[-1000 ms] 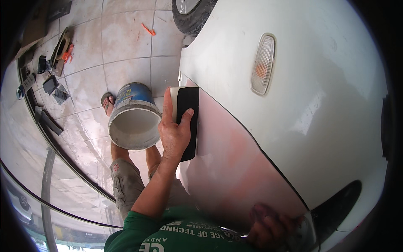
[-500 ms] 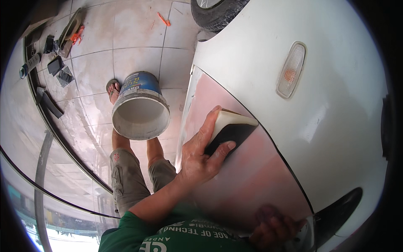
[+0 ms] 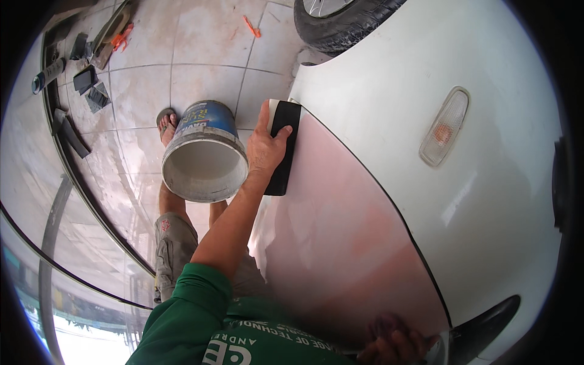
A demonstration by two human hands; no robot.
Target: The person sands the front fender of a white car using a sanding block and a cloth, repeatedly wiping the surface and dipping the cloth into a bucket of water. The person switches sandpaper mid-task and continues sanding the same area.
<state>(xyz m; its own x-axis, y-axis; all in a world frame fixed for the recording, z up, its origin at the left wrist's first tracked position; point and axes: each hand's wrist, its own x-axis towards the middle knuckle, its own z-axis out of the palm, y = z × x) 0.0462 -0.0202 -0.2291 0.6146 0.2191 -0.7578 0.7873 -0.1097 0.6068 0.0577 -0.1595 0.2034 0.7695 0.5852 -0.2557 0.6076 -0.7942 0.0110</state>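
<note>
My left hand is closed round a sanding block with a black face and a pale edge. The thumb lies on the black side. The block stands along the far left edge of a car panel with pinkish, chalky patches; I cannot tell how much of it touches. In dim light at the lower right, my right hand has curled fingers close to the panel's near end. A dark purplish shape lies beside those fingers, and whether it is held or reflected is unclear.
An open bucket stands by my legs, left of the panel. A white car body with a lamp curves up on the right, near a tyre. Black sheets and an orange strip lie on the tiles.
My left hand has carried the sanding block away from the panel's right seam to its far left edge, and the block has turned more upright. My right hand stays about where it was.
</note>
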